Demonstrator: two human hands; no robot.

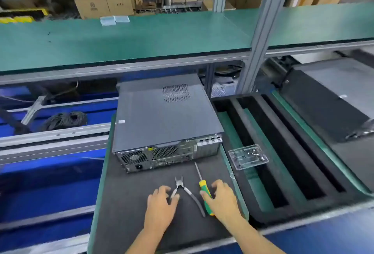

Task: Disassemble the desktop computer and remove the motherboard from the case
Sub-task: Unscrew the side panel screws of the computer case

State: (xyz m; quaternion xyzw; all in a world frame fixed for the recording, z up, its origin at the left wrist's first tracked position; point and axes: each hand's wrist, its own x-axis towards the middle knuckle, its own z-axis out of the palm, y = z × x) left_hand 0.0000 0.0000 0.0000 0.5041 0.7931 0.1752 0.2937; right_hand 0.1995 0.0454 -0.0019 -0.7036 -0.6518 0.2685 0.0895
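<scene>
Two hands are out over the dark foam mat point(125, 203) at the near edge of the work tray, and neither has a firm hold of anything. The left hand point(160, 206) lies palm down with its fingers spread and relaxed, its fingertips touching one handle of the side cutters point(185, 190), which lie on the mat with their handles splayed apart. The right hand point(221, 198) is also palm down, fingers loosely arched, over the green and yellow handle of the screwdriver point(203, 187); its thumb meets the handle, but whether the fingers have closed round it cannot be told, and the hand reads as relaxed rather than clasping. The screwdriver's shaft points away toward the desktop computer point(166, 120), which lies flat on the same mat beyond the tools, its rear panel of vents and ports facing the person. Its grey cover panel is on and nothing inside shows, so the motherboard is out of sight within the case. Right of the mat, a clear plastic parts tray point(248, 156) sits among black foam slots point(283, 142). Judged from this, the task is at its very start: tools are being reached for, and the cover, the internal parts and the motherboard all remain to be removed.
</scene>
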